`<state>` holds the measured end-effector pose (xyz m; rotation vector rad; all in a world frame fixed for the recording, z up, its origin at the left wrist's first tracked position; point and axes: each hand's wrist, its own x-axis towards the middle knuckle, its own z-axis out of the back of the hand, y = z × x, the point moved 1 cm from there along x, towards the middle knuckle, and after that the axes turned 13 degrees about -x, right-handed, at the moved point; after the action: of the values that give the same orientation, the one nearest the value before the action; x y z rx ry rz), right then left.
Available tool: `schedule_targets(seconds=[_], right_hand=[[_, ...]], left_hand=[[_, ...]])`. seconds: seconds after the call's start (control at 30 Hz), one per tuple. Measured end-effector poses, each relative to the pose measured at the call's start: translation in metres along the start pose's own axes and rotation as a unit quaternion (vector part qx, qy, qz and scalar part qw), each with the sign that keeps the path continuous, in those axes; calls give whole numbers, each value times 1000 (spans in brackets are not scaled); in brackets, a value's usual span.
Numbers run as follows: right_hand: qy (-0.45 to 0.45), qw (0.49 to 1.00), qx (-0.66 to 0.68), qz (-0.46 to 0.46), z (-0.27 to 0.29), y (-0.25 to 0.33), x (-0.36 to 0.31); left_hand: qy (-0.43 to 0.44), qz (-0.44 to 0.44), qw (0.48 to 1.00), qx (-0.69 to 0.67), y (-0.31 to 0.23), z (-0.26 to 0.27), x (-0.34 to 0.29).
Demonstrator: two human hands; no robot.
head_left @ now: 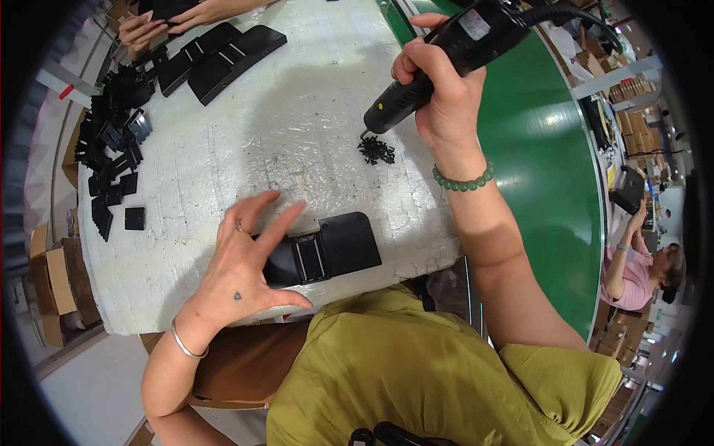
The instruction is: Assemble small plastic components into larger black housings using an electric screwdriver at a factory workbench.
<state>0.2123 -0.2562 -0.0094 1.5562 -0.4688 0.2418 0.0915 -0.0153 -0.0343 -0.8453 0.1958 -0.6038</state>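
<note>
My right hand point(446, 89) is wrapped round a black electric screwdriver point(439, 67) with a cable at its far end. The tool's tip points down at a small heap of black screws point(377, 151) on the white-covered table point(297, 134). Near the front edge lies a flat black plastic part point(352, 244) with a slotted strip point(310, 257) across its middle. Over its left portion my left hand point(242, 260) rests with thumb and fingers spread apart; the palm hides some of that end.
Several small black pieces point(111, 141) are piled along the table's left side. Larger black panels point(223, 59) lie at the far left, near another person's hands point(160, 26). A green conveyor belt point(547, 201) runs on the right; beyond it sits a person in pink point(632, 275). Cardboard boxes point(59, 279) stand left.
</note>
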Motion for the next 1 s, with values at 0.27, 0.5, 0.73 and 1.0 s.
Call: schedule_targets(seconds=[0.27, 0.5, 0.73, 1.0], right_hand=[[18, 993, 115, 17, 10, 30, -11], [49, 982, 171, 56, 18, 44, -17], [83, 973, 204, 72, 20, 51, -20], [173, 966, 137, 131, 1, 63, -39]], left_hand=[[-148, -41, 985, -84, 16, -15, 85], [-185, -133, 971, -77, 19, -34, 115], [-211, -175, 961, -22, 9, -31, 108], [-195, -205, 959, -30, 10, -23, 95]])
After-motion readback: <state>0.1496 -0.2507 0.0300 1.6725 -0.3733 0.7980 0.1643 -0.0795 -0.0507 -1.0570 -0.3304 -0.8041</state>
